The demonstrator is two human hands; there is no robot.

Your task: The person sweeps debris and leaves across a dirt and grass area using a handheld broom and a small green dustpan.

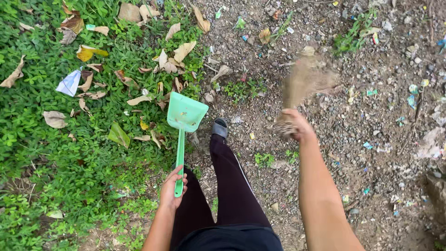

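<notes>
A person's left hand (pixel 173 188) gripped the handle of a green dustpan (pixel 185 114), its pan stretched ahead of that hand over grass strewn with dry leaves (pixel 139 99), while the right hand (pixel 297 125) clasped a blurred straw broom (pixel 304 79) above littered gravel ground (pixel 381 153) further right.

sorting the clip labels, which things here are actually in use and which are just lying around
In use:
- green plastic long-handled dustpan, held by the left hand
- blurred straw-coloured hand broom, held by the right hand

Lying about:
- dry brown fallen leaves on the green ground cover
- crumpled white-blue paper scrap
- small coloured litter bits on the bare gravelly dirt
</notes>
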